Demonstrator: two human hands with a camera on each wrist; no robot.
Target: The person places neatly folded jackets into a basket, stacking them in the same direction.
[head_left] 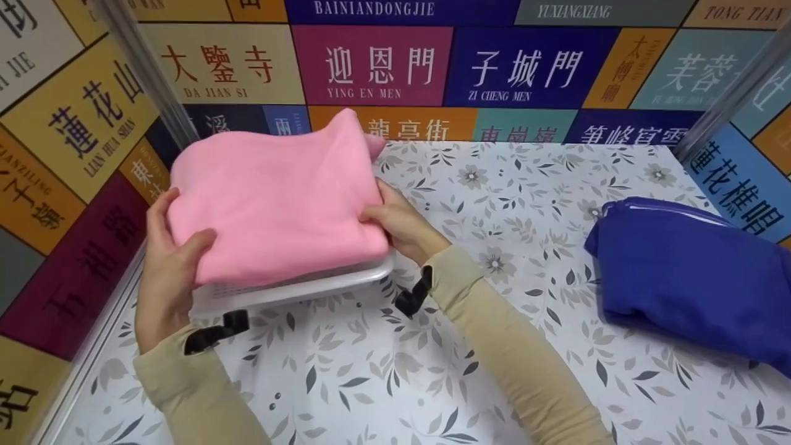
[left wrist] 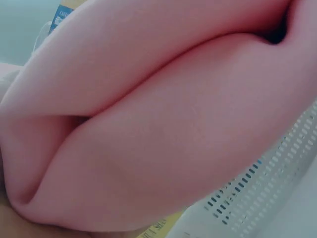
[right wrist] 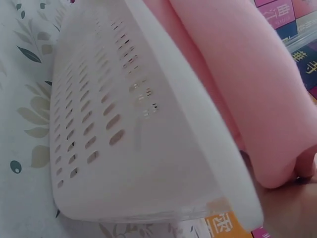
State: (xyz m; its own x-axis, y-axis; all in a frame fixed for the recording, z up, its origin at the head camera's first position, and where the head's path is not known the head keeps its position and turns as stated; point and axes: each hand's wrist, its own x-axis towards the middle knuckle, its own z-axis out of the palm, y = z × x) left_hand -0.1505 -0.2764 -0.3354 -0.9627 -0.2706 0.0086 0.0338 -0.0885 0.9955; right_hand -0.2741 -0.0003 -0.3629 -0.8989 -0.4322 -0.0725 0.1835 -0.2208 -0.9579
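A folded pink cloth (head_left: 278,198), thick and soft, is held by both hands just over a white perforated basket (head_left: 296,290). My left hand (head_left: 170,266) grips its left edge, thumb on top and fingers down the side. At the right edge my right hand (head_left: 408,222) pinches the cloth, thumb above, the other fingers mostly hidden. In the left wrist view the cloth (left wrist: 148,134) shows its folded layers, with the basket's holed wall (left wrist: 257,188) below. The right wrist view shows the basket's rim (right wrist: 198,119) beside the cloth (right wrist: 247,84).
A folded dark blue garment (head_left: 686,278) lies on the right of the table. The tabletop (head_left: 346,383) has a grey leaf-and-flower pattern. Panels with coloured sign-like blocks (head_left: 371,65) stand at the back and both sides, the left one (head_left: 74,247) close to my left hand.
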